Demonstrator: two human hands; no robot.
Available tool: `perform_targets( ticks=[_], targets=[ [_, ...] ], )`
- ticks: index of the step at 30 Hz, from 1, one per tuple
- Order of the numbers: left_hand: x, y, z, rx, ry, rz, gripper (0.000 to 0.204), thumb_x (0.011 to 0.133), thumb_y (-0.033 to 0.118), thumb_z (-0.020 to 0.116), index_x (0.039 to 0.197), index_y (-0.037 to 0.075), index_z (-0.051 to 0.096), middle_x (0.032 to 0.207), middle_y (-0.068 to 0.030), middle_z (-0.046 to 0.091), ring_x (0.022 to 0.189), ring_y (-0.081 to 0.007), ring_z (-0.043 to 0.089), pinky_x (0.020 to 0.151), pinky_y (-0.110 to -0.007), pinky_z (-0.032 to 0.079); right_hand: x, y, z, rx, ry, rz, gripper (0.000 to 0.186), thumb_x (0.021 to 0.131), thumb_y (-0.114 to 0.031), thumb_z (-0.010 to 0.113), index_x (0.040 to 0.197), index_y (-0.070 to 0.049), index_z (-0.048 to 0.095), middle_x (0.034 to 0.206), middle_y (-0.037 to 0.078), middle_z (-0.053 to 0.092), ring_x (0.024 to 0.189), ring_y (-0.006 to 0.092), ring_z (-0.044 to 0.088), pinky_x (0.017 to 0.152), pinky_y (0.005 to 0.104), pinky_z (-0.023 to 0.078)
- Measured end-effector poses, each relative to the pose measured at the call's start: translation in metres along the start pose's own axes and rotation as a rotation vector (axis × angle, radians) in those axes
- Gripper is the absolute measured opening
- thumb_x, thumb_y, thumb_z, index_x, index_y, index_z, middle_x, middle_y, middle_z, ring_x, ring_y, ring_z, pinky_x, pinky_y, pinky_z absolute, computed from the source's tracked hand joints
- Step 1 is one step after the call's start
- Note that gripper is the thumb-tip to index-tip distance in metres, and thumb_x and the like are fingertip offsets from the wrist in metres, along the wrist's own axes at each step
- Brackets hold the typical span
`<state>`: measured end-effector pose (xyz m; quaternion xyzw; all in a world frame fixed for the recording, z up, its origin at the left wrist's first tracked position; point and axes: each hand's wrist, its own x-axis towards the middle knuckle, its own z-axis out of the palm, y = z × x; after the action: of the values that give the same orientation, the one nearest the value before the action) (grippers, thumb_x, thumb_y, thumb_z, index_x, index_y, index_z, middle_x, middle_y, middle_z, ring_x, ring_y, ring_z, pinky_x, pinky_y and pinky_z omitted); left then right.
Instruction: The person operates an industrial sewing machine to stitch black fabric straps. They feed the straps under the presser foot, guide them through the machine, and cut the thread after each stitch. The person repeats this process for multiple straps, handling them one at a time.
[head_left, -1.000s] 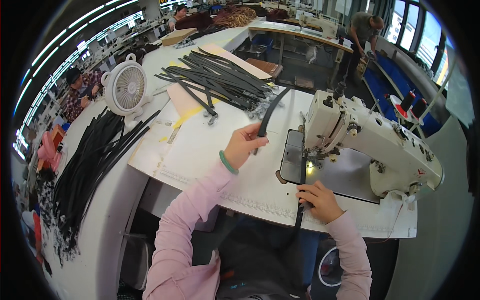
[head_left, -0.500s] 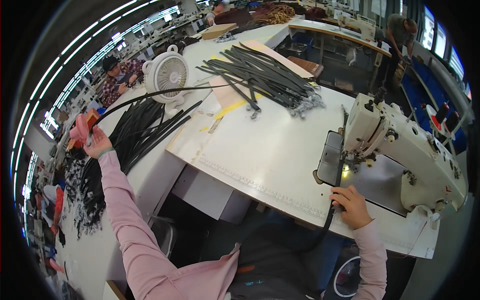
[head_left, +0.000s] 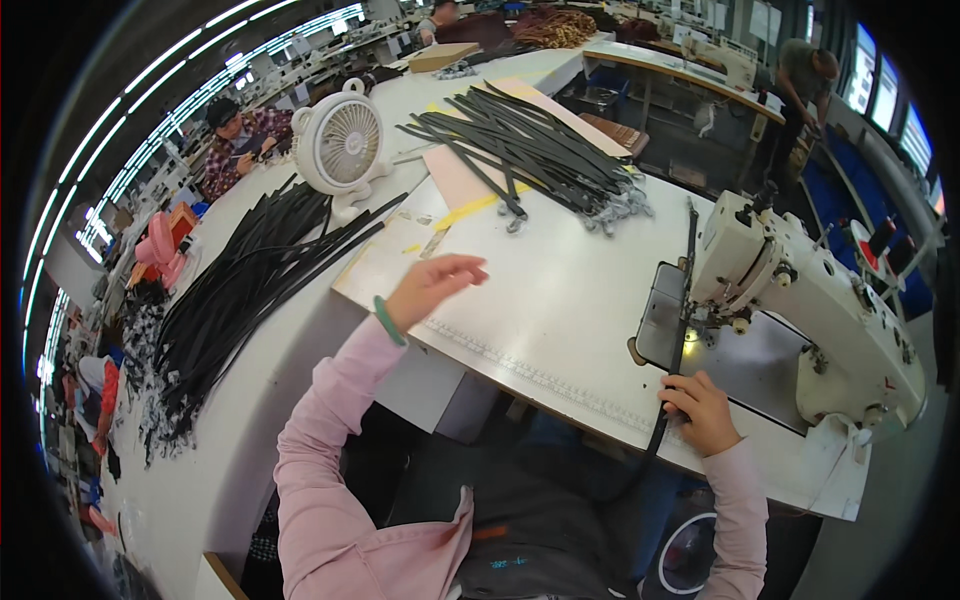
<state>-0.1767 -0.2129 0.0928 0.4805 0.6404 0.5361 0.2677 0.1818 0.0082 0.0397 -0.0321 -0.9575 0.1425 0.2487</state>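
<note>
Nearest, a black strap [head_left: 656,440] drops from the counter [head_left: 530,300] toward the dark apron [head_left: 545,535] over the person's lap. At the counter's near right edge, the right hand [head_left: 702,414] has its fingers curled closely onto this strap, the fingertips lying across it and the palm to its right. Beyond those fingers, the strap runs away almost straight, past the left side of the sewing machine [head_left: 810,290], its far end lying just beyond the lit needle area. The left hand [head_left: 437,288] is well apart from the strap, above the counter's near left part, its fingers loosely bent, partly open and holding nothing. Farther left lies a loose heap of black straps [head_left: 255,280], with a white fan [head_left: 345,145] beyond it. Toward the far middle, a second bundle of straps [head_left: 530,150] lies partly over a pale pink sheet [head_left: 462,183].
</note>
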Motion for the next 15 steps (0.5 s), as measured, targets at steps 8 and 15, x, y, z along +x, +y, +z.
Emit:
perform_targets(
  ticks=[8,15],
  targets=[
    [0.061,-0.020,0.207,0.807,-0.359,0.829,0.024,0.072,0.007,0.063,0.095,0.003,0.061,0.102,-0.0089,0.060,0.099,-0.0230,0.055,0.083,-0.033,0.046,-0.005,0.010,0.003,-0.040,-0.040,-0.061,0.023,0.067,-0.005,0.065,0.088,-0.012,0.059,0.100,-0.001,0.058,0.080,0.0187,0.052,0.063,0.0293,0.047],
    [0.096,-0.022,0.238,0.740,-0.310,0.799,0.021,0.071,0.006,0.063,0.092,0.003,0.062,0.093,-0.0079,0.059,0.088,-0.0234,0.056,0.075,-0.033,0.048,-0.011,0.011,0.003,0.006,0.005,-0.042,0.019,0.066,-0.007,0.065,0.084,-0.012,0.059,0.099,-0.002,0.058,0.080,0.0175,0.052,0.062,0.0289,0.047]
  ],
)
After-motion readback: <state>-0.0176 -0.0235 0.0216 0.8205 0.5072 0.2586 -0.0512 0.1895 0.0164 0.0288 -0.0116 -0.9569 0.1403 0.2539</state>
